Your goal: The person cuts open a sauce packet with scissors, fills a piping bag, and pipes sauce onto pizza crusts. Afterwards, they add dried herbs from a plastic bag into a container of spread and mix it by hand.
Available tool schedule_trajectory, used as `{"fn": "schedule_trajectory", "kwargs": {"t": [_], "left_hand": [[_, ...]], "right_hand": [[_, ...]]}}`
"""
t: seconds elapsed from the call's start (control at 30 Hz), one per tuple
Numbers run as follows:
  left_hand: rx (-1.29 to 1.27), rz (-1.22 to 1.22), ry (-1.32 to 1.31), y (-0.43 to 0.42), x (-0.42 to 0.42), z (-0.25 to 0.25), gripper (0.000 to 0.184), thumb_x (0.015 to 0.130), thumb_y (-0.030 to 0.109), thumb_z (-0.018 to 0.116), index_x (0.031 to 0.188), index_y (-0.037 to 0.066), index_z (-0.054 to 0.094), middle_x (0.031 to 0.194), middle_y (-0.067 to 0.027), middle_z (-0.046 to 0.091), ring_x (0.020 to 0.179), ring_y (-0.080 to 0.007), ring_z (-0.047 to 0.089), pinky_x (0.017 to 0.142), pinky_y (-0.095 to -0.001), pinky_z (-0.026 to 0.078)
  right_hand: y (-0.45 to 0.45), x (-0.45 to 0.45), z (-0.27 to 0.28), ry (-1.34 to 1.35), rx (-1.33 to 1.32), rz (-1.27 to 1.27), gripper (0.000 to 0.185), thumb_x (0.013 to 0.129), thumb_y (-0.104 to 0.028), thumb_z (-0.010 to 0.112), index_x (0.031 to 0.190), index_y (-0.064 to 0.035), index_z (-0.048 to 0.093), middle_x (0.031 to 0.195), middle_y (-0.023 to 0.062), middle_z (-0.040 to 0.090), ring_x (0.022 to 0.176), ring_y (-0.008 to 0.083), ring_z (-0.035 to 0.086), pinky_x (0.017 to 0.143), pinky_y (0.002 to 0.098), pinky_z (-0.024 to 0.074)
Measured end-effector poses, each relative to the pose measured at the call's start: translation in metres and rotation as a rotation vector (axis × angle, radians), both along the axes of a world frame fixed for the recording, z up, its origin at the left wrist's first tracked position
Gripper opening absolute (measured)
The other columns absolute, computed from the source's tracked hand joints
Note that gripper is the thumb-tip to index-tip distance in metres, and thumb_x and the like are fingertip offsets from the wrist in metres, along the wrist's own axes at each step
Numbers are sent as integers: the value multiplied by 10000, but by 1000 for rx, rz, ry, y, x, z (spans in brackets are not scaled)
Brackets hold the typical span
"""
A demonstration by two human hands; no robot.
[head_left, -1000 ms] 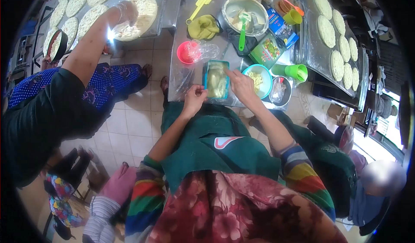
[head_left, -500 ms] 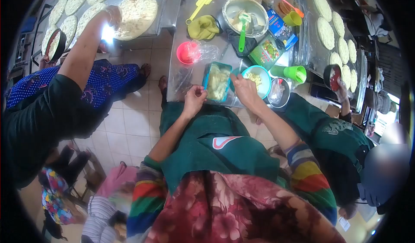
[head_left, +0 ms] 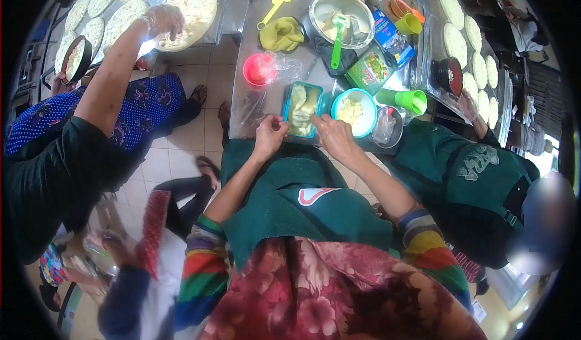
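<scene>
A teal-rimmed rectangular container [head_left: 319, 98] with soft pale-yellow pieces [head_left: 301, 105] inside stands near the table's front edge. Beside its lower left corner is my left hand [head_left: 270, 137], thumb and fingers pinched together; anything between them is too small to make out. At the lower right corner, my right hand [head_left: 336, 137] reaches over the rim with bent, closed fingertips at the pale pieces. I cannot tell what it grips. Just right of the container, a light-blue-rimmed bowl [head_left: 373, 122] holds small pale-yellow crumbs [head_left: 350, 111].
Around stand a pink cup [head_left: 255, 69], a metal pot [head_left: 316, 16] with a green-handled spatula [head_left: 336, 52], a green cup [head_left: 414, 102] and a small bowl with a plastic bag [head_left: 384, 128]. Co-workers stand at both sides by topped flat rounds [head_left: 193, 13]; one gloved hand [head_left: 162, 20] hovers at left.
My right hand has shifted left and slightly down, from between container and bowl to the container's lower right corner. The left co-worker's hand has lifted; the right co-worker's red-lined bowl has moved left and up.
</scene>
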State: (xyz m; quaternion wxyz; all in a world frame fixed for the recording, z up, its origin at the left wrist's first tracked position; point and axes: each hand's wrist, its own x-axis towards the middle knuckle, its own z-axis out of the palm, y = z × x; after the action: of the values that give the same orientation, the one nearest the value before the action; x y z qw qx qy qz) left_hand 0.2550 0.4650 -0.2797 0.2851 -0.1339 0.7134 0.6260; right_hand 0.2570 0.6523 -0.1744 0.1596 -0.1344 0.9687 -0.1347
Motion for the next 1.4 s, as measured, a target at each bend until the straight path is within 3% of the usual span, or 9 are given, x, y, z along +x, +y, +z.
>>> {"fn": "schedule_trajectory", "kwargs": {"t": [0.2,0.3,0.47,0.6,0.87,1.03,1.13,1.23,1.4], "left_hand": [[-36,-18,88,-1,-1,2,192,852,125,604,948,-35,561,793,-46,596,703,-89,582,628,-257,544],[-58,-20,59,0,0,4,196,850,121,605,955,-39,560,800,-46,595,699,-89,581,626,-255,543],[-44,46,75,2,4,1,273,804,169,608,959,-54,573,754,-106,645,638,-146,640,608,-278,505],[-49,-1,26,1,2,6,206,846,127,606,963,-37,565,819,-47,597,715,-87,580,626,-252,540],[-63,74,17,13,1,9,224,837,121,611,976,-48,564,857,-57,608,735,-97,594,637,-249,550],[-18,87,-1,17,3,11,219,838,117,609,972,-50,563,848,-57,611,735,-99,597,645,-255,554],[-19,31,3,13,3,12,217,836,115,610,971,-48,564,830,-57,615,720,-98,598,635,-255,550],[-14,2,-4,11,4,13,224,831,122,615,971,-45,566,819,-60,618,703,-99,597,627,-256,546],[-38,-9,-7,10,4,8,242,819,139,622,967,-46,568,820,-75,621,686,-116,603,636,-260,541]], "right_hand": [[14,-26,-17,69,-21,-89,298,680,-6,590,975,-47,574,804,176,604,677,359,638,531,453,511],[3,-10,-14,82,-43,41,281,687,15,565,959,-57,579,786,171,603,650,344,639,513,449,507],[14,-27,-19,90,-8,-15,309,682,14,562,979,-72,584,815,167,602,650,335,642,506,431,509],[18,-30,-7,104,-4,101,288,698,-3,558,979,-58,580,804,159,600,640,333,641,512,425,513],[13,-24,-8,100,175,107,117,735,-44,555,821,33,567,742,189,625,638,296,658,491,383,519],[6,14,8,-79,117,35,225,744,-30,555,968,-4,538,754,166,586,653,329,629,514,446,489],[3,14,36,-25,27,-48,288,730,-22,555,1018,-30,540,766,162,581,637,337,621,503,446,481],[1,21,15,-53,69,41,225,727,-16,567,951,-29,558,821,173,597,650,338,641,506,441,505],[15,-9,-6,12,18,-27,248,684,-1,598,926,-42,564,789,167,586,649,336,637,513,437,510]]}}
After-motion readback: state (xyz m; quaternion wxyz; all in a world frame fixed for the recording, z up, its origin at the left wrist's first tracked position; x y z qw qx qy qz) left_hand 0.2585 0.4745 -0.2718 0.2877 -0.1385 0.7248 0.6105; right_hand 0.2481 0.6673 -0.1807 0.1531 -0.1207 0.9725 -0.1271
